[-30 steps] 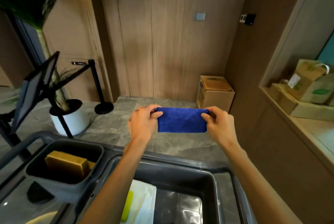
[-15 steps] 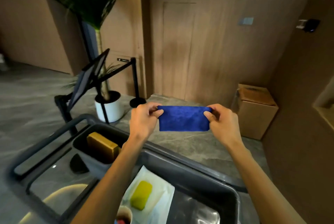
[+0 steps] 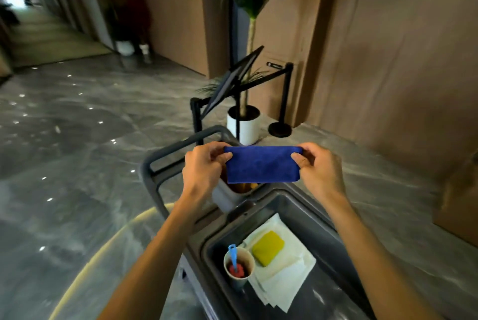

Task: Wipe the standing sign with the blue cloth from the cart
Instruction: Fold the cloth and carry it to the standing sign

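Observation:
A folded blue cloth [image 3: 262,164] is stretched flat between my two hands, in the air above the far end of the grey cart [image 3: 307,213]. My left hand [image 3: 204,164] pinches its left edge and my right hand [image 3: 319,167] pinches its right edge. The standing sign [image 3: 232,79], a dark tilted panel on a black post, stands on the floor beyond the cart, seen edge-on. Its post is partly hidden behind the cart handle.
A potted palm in a white pot [image 3: 244,125] and a black barrier post [image 3: 283,102] stand right behind the sign. The cart tray holds a yellow sponge [image 3: 267,247], white cloths and a paper cup [image 3: 239,266]. A cardboard box [image 3: 457,203] sits at right.
The view has swung left, bringing the sign and plant toward the centre and opening a corridor at left. Both hands still hold the cloth stretched the same way.

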Available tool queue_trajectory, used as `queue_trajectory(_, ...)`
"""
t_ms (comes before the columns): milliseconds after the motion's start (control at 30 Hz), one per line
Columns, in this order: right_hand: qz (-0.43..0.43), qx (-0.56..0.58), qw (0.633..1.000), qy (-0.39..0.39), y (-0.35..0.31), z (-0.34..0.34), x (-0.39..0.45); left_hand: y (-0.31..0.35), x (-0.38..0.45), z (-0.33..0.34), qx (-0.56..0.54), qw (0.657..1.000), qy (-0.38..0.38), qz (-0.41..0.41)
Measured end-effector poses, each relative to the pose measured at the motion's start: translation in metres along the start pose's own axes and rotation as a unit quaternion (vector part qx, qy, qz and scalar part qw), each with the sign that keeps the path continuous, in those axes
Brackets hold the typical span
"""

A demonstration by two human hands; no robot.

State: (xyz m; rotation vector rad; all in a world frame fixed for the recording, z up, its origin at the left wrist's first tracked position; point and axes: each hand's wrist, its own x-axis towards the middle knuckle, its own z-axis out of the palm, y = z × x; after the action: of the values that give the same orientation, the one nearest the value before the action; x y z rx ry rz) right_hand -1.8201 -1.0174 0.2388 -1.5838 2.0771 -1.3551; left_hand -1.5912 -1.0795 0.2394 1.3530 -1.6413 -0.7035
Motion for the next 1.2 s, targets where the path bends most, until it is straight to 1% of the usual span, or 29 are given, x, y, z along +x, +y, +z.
queue_trajectory(233,-0.047,0.028,0.996,-0.075,-0.052,0.080,-0.010,-0.047,-0.016,-0.082,0.022,0.997,0.071,-0.035)
queue_trajectory(367,-0.090,0.039,0.990,-0.101,-0.086,0.127,-0.021,-0.075,-0.026,-0.131,0.037,0.991,0.111,-0.059)
queue_trajectory(500,-0.131,0.058,0.977,-0.155,-0.127,0.174,-0.033,-0.105,-0.038,-0.183,0.035,0.982,0.160,-0.090)
queue_trajectory(633,-0.166,0.071,0.967,-0.178,-0.170,0.219,-0.051,-0.132,-0.050,-0.238,0.034,0.971,0.204,-0.119)
queue_trajectory(800,-0.188,0.112,0.948,-0.231,-0.221,0.272,-0.080,-0.164,-0.078,-0.301,0.030,0.961,0.245,-0.127)
queue_trajectory(1000,-0.225,0.137,0.920,-0.290,-0.282,0.334,-0.129,-0.197,-0.124,-0.376,0.054,0.932,0.316,-0.167)
queue_trajectory(1200,-0.251,0.159,0.883,-0.364,-0.333,0.389,-0.192,-0.223,-0.183,-0.440,0.078,0.890,0.392,-0.220)
